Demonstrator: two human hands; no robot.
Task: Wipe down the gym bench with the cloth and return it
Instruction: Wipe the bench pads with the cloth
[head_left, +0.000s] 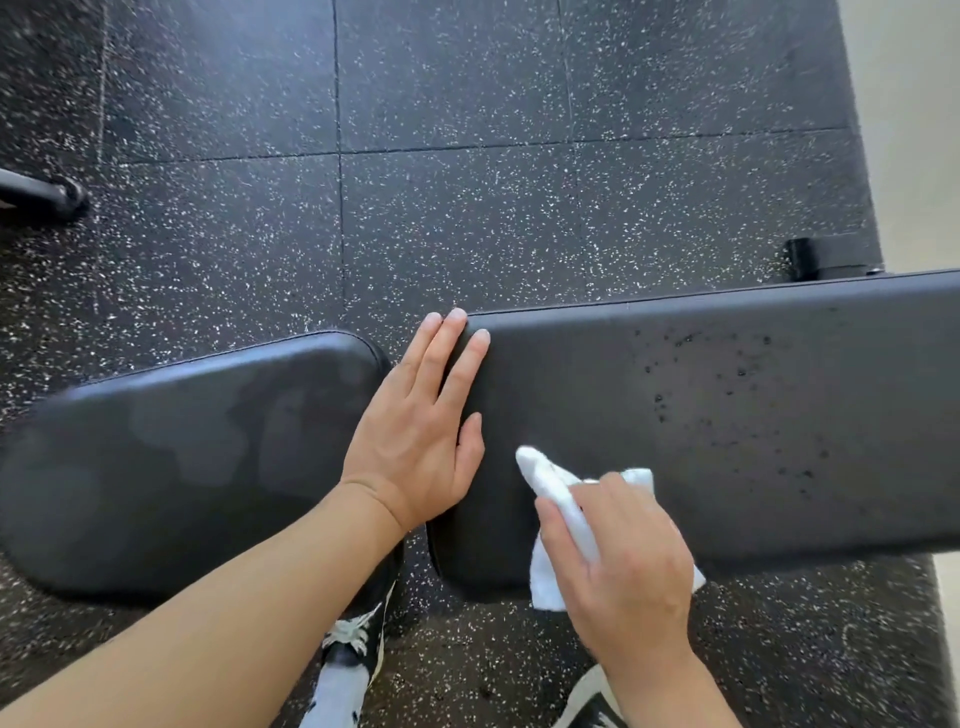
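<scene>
The black gym bench has two pads: a long back pad (727, 415) on the right, speckled with wet droplets, and a shorter seat pad (182, 457) on the left with faint damp patches. My left hand (421, 431) lies flat, fingers apart, on the left end of the long pad, over the gap between the pads. My right hand (618, 561) grips a white cloth (556, 499) and presses it on the near left part of the long pad. Part of the cloth hangs over the pad's near edge.
Black speckled rubber floor tiles (467, 156) lie all around. A bench foot (826, 257) shows behind the long pad, and another dark metal foot (52, 195) sits at the far left. My shoes (353, 649) stand below the bench. A pale wall (914, 104) runs along the right.
</scene>
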